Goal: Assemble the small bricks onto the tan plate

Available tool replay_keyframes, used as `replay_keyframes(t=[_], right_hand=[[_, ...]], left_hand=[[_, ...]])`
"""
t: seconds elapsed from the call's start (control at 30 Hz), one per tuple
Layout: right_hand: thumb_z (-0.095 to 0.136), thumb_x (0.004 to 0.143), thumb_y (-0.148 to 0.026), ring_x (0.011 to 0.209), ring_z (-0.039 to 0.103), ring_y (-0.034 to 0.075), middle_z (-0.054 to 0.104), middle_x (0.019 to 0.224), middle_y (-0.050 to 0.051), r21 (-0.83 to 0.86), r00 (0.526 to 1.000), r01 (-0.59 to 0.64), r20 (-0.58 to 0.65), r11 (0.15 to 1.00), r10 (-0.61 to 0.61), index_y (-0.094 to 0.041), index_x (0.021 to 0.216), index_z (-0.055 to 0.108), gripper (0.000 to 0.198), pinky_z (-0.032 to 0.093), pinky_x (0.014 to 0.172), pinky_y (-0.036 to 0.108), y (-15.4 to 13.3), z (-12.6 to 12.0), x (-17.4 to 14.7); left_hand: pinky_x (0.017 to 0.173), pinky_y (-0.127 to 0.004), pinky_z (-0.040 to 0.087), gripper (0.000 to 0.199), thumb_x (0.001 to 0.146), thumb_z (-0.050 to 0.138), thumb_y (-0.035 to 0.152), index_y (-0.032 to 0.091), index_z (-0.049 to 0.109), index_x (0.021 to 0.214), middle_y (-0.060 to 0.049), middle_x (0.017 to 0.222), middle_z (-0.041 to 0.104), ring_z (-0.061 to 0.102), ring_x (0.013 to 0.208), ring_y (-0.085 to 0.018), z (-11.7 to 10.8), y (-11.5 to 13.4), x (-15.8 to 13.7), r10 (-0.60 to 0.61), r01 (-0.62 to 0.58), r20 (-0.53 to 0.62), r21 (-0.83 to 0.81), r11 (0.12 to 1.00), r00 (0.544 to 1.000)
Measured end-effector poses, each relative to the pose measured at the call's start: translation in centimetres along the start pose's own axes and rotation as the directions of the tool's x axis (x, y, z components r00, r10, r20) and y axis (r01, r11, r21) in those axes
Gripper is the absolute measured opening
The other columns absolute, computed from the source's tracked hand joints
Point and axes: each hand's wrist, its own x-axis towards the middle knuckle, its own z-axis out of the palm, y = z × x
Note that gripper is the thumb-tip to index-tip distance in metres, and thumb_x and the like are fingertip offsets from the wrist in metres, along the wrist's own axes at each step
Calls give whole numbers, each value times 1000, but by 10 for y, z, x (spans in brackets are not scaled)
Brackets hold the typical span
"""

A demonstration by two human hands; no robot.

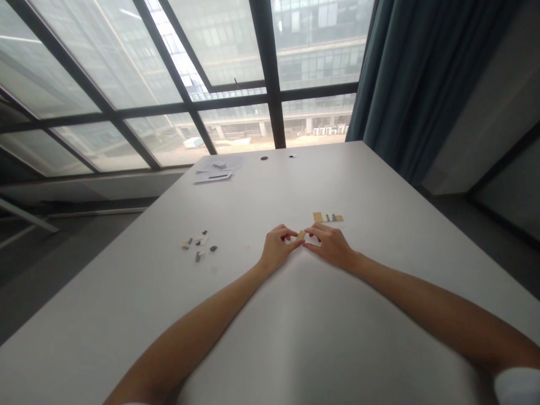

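Between my two hands is a small tan piece (301, 235) that looks like a building brick. My left hand (278, 246) pinches its left side with thumb and fingertips. From the other side, the thumb and forefinger of my right hand (329, 244) close on it. Just beyond my right hand lies a short row of tan and grey building bricks (328, 217). Loose small pieces in white, grey and black (198, 242) are scattered on the table to the left of my left hand. The fingers partly hide the held piece.
The white table (261, 194) reaches to the windows (236, 124). White papers (217, 170) lie at its far left, with a dark strip on them. Two small dark round spots (264, 158) are near the far edge. A blue curtain (405, 84) hangs at the right.
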Motion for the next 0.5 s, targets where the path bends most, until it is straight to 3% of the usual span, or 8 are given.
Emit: replay_keyframes(t=[0.23, 0.4, 0.5], right_hand=[[66, 92, -36, 80, 65, 19, 70, 86, 6, -66, 999, -21, -48, 998, 17, -22, 96, 70, 15, 45, 70, 28, -2, 3, -1], [68, 88, -30, 70, 60, 15, 70, 89, 3, 30, 996, -74, -52, 997, 75, -22, 101, 70, 16, 44, 67, 26, 0, 1, -1], [69, 88, -29, 68, 57, 14, 68, 86, 2, 95, 998, -61, -8, 994, 62, -22, 105, 70, 18, 44, 67, 26, 3, 1, -1]], left_hand=[[60, -29, 40, 30, 81, 74, 51, 23, 80, 87, -2, 73, 60, 51, 65, -14, 1, 0, 0, 7, -4, 70, -42, 999, 998], [66, -28, 44, 24, 85, 72, 39, 25, 77, 103, -3, 83, 62, 56, 75, -15, -6, 0, -3, 94, -97, 117, 22, 995, 989], [70, -30, 46, 34, 82, 75, 32, 26, 72, 115, -4, 91, 63, 57, 83, -17, -9, 1, -4, 134, -146, 123, 91, 985, 983]])
